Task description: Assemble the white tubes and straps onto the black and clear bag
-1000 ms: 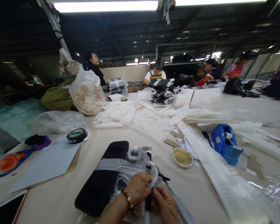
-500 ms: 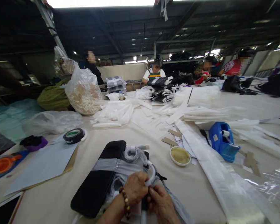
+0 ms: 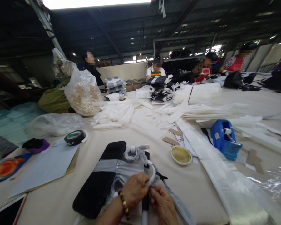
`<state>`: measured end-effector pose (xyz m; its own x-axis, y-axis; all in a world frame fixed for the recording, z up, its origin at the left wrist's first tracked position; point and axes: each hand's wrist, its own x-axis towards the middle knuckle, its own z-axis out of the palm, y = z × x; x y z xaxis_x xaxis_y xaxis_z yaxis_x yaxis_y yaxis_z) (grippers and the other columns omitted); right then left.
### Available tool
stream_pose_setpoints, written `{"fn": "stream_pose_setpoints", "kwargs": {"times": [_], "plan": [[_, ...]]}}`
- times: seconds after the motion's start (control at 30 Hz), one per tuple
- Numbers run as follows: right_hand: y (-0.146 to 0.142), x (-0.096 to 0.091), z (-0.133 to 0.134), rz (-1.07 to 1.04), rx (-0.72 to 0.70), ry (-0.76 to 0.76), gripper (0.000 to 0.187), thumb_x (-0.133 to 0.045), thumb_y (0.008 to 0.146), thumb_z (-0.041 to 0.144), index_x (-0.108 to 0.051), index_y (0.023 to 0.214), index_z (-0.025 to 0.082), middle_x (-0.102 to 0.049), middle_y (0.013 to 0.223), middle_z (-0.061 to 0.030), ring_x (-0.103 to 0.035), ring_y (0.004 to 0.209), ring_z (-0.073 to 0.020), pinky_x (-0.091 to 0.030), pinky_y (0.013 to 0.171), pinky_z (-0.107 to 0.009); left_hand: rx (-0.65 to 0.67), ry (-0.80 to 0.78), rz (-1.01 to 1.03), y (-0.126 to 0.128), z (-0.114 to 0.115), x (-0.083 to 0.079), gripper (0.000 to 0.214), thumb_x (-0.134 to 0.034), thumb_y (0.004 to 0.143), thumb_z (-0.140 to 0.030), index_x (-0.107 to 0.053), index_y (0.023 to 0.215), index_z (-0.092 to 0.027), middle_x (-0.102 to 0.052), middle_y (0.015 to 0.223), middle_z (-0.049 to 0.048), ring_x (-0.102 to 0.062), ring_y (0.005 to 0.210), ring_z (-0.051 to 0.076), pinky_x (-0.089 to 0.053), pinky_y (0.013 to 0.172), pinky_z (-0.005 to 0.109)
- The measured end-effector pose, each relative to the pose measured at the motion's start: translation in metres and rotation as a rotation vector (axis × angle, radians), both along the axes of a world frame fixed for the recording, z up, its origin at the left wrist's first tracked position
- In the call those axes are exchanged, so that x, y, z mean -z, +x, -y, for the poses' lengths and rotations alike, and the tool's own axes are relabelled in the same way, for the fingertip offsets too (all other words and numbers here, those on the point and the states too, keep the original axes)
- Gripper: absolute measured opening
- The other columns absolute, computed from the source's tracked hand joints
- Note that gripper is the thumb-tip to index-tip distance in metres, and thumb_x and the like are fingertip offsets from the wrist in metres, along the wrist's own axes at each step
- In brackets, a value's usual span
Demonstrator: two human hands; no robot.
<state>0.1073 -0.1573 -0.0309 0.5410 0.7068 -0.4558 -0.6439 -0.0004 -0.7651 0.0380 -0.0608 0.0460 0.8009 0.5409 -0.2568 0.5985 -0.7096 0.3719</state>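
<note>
A black padded panel lies on the table with a grey band across it. Beside it are rolled loops of clear plastic and a curved handle wrapped in white. My left hand, a beaded bracelet at its wrist, is closed round the lower part of that handle. Close against it, my right hand pinches with thumb and fingers at the handle's wrapping; the exact spot is partly hidden by the fingers. Grey translucent strips trail down to the right.
A shallow dish and a blue tape dispenser stand to the right, near a long translucent strip. On the left lie black tape, a white sheet and a phone. Other people work across the table.
My fingers have shifted very slightly at the wrapped handle, and both hands keep their hold. The view has tilted a little.
</note>
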Motion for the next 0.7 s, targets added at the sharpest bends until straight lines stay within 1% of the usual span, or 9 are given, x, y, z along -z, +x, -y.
{"fn": "stream_pose_setpoints", "kwargs": {"times": [0.13, 0.3, 0.5, 0.6, 0.7], "plan": [[-0.001, -0.001, 0.000, -0.016, -0.018, -0.018, 0.038, -0.076, 0.044, 0.048, -0.057, 0.054, 0.016, -0.046, 0.038, 0.0054, -0.035, 0.037, -0.0069, -0.022, 0.039, -0.019, 0.034, 0.040, 0.004, -0.002, 0.004, 0.001, 0.020, -0.044, 0.076, -0.015, -0.060, 0.086, -0.020, -0.064, 0.091, 0.0025, -0.057, 0.085, 0.015, -0.041, 0.076, 0.024], [0.002, -0.005, 0.000, -0.029, -0.048, -0.024, 0.037, -0.073, 0.044, 0.047, -0.052, 0.051, 0.017, -0.046, 0.037, 0.0053, -0.034, 0.036, -0.0062, -0.021, 0.039, -0.019, 0.073, 0.084, -0.028, -0.001, 0.007, 0.001, 0.021, -0.042, 0.078, -0.014, -0.059, 0.089, -0.019, -0.063, 0.092, 0.0039, -0.059, 0.085, 0.018, -0.042, 0.075, 0.027], [0.005, -0.006, 0.000, -0.044, -0.092, -0.040, 0.032, -0.069, 0.048, 0.042, -0.049, 0.051, 0.018, -0.048, 0.038, 0.0042, -0.036, 0.035, -0.0063, -0.020, 0.039, -0.019, 0.127, 0.127, -0.072, 0.002, 0.011, -0.003, 0.021, -0.039, 0.080, -0.012, -0.058, 0.086, -0.017, -0.062, 0.091, 0.0059, -0.060, 0.079, 0.019, -0.042, 0.066, 0.028], [0.005, -0.006, 0.000, -0.042, -0.087, -0.062, 0.030, -0.067, 0.048, 0.042, -0.048, 0.050, 0.019, -0.048, 0.037, 0.0043, -0.036, 0.035, -0.0064, -0.021, 0.039, -0.019, 0.128, 0.139, -0.079, 0.002, 0.013, -0.001, 0.020, -0.039, 0.079, -0.011, -0.058, 0.085, -0.017, -0.062, 0.091, 0.0059, -0.060, 0.079, 0.019, -0.042, 0.064, 0.028], [0.006, -0.006, -0.001, -0.048, -0.092, -0.091, 0.027, -0.065, 0.047, 0.039, -0.048, 0.050, 0.018, -0.048, 0.037, 0.0043, -0.037, 0.035, -0.0063, -0.023, 0.038, -0.018, 0.107, 0.144, -0.074, 0.002, 0.013, 0.004, 0.019, -0.040, 0.078, -0.010, -0.056, 0.083, -0.017, -0.062, 0.090, 0.0047, -0.060, 0.082, 0.018, -0.042, 0.067, 0.027]]}}
